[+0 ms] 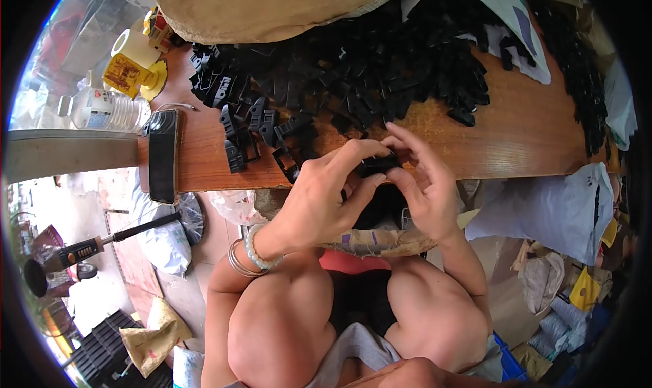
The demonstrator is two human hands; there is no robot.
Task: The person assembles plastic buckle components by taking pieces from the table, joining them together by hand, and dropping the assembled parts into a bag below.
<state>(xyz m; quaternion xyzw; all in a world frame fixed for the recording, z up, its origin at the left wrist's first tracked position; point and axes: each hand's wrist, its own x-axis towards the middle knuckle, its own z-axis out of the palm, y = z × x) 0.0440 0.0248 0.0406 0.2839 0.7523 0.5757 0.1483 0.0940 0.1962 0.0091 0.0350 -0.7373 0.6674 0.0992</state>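
Note:
Both of my hands meet at the front edge of the wooden table. Between them is a small black plastic part (377, 164), partly covered by the fingers. My left hand (326, 194), with a beaded bracelet and bangles at the wrist, pinches the part from the left. From the right, the thumb and fingers of my right hand (424, 188) close on the same part. Just beyond lies a large heap of similar black plastic parts (299, 76). A few loose ones (234, 147) lie nearer the table's left front.
On the wooden table (516, 140), a phone (163, 154) lies at the left edge near a plastic bottle (102, 109) and a yellow holder (153, 81). A big sack (272, 11) stands behind the heap. An open sack (380, 241) sits below my hands, above my lap.

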